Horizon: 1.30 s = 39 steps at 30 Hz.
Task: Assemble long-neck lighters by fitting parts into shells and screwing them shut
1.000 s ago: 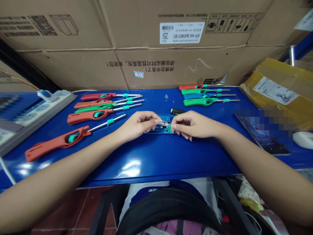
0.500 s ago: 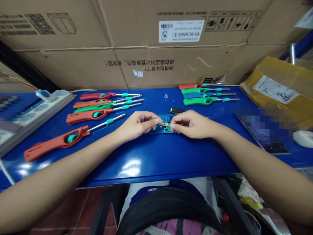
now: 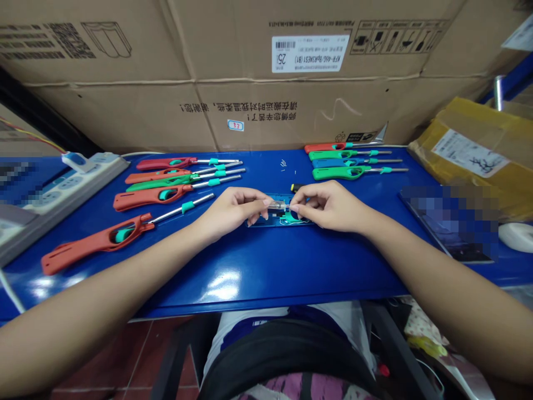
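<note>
My left hand (image 3: 233, 211) and my right hand (image 3: 328, 206) meet at the middle of the blue table (image 3: 266, 261). Both pinch a small clear and metal lighter part (image 3: 278, 207) between thumb and fingertips. Just beneath it lies an opened blue lighter body (image 3: 283, 218) with a teal piece inside. A black-handled screwdriver (image 3: 297, 188) peeks out behind my right hand.
Several red and green long-nosed lighters (image 3: 166, 180) lie at the left, with a big red one (image 3: 95, 241) nearest. Another row of lighters (image 3: 353, 162) lies at back right. A power strip (image 3: 70, 180) sits far left. Cardboard boxes (image 3: 250, 72) wall the back; a yellow parcel (image 3: 470, 150) is at right.
My right hand has lifted a little and shifted up and back, with the small part raised slightly off the blue lighter body. The left hand has hardly moved.
</note>
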### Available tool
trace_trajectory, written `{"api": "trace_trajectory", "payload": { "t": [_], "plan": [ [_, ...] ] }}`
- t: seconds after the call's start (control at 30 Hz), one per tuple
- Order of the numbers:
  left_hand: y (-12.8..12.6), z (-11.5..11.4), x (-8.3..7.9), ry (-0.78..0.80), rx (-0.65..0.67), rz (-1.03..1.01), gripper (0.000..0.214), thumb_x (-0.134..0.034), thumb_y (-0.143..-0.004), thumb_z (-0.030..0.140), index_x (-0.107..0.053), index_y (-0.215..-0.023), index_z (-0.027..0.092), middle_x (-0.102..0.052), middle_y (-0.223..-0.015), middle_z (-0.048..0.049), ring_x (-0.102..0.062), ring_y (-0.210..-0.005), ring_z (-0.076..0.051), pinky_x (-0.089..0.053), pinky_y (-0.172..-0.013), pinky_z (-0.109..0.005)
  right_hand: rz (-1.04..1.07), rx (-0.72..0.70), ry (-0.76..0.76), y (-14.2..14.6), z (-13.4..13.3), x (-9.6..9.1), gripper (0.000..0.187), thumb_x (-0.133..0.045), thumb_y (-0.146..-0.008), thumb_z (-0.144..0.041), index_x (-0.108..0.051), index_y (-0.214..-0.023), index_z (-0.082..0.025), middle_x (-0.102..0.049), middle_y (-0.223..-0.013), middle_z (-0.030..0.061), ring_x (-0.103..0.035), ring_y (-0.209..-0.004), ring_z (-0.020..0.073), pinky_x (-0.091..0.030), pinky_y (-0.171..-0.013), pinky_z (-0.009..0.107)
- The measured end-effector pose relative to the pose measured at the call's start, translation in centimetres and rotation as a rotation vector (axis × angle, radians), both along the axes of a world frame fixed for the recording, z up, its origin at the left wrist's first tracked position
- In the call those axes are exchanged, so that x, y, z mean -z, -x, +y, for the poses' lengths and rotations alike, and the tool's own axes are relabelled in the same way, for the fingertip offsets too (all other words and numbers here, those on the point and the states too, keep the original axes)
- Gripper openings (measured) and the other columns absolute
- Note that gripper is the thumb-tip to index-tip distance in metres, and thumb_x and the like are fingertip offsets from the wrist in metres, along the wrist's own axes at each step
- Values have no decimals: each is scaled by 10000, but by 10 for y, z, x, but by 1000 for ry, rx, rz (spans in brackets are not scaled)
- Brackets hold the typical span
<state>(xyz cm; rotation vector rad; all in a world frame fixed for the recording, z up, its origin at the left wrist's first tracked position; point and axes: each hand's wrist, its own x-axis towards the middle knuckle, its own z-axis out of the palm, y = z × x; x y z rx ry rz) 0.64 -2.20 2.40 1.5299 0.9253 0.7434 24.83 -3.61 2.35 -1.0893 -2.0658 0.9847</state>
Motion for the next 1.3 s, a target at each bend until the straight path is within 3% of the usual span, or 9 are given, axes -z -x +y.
{"api": "trace_trajectory", "payload": {
  "t": [0.5, 0.83, 1.07, 1.3],
  "plan": [
    [2, 0, 4, -157, 78, 101, 296, -697, -884, 391, -778, -943, 112, -722, -735, -40, -511, -534, -78, -429, -519, -193, -19, -11, -20, -1, 1, 4, 215, -676, -882, -364, -689, -847, -152, -640, -685, 8, -523, -552, 97, -391, -518, 228],
    [0, 0, -3, -115, 7, 88, 286, -714, -859, 368, -783, -947, 105, -719, -727, -44, -510, -505, -79, -441, -502, -204, -8, 79, -34, 1, 4, 3, 243, -688, -861, -396, -698, -849, -154, -602, -622, -12, -470, -481, 86, -351, -491, 241],
    [1, -3, -5, -109, 4, 98, 250, -701, -876, 339, -767, -825, 103, -691, -670, -35, -502, -496, -71, -421, -506, -195, -11, 38, -107, 2, 3, 6, 211, -663, -884, -366, -695, -840, -161, -622, -690, -2, -454, -506, 83, -340, -507, 243],
    [3, -3, -5, -145, 18, 97, 250, -704, -883, 348, -779, -884, 110, -709, -702, -36, -498, -502, -73, -413, -495, -195, 1, 11, -129, 2, 0, 3, 207, -654, -902, -348, -693, -835, -156, -614, -703, -4, -417, -496, 73, -313, -496, 250]
  ]
}}
